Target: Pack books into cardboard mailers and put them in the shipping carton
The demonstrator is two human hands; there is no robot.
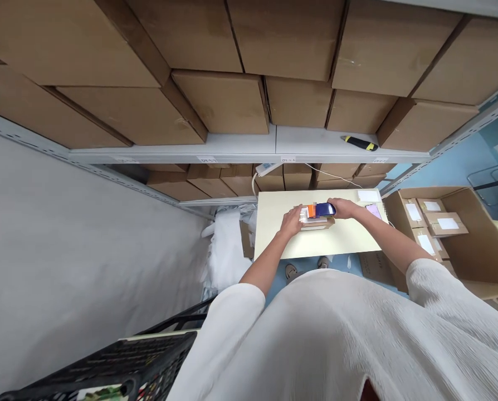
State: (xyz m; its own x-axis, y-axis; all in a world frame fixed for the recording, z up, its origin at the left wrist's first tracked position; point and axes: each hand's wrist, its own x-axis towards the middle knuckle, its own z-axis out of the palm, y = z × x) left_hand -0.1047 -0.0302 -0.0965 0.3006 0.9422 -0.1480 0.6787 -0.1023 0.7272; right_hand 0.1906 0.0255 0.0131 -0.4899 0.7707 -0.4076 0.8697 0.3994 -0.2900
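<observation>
A small cardboard box (326, 223) with a white label lies on the pale yellow table (274, 234). My left hand (291, 221) grips its left end, the fingers curled over the edge. My right hand (341, 208) is closed around a tape dispenser (325, 210), dark blue with an orange front. The dispenser rests on or just above the top of the box; I cannot tell if it touches. Part of the box's top is hidden under the dispenser.
On the table's right are a phone (373, 211) and a white label stack (368, 196). A large open carton (478, 250) at right holds several labelled boxes. A utility knife (360, 143) lies on the shelf (232, 143). A black crate (149, 356) stands at lower left.
</observation>
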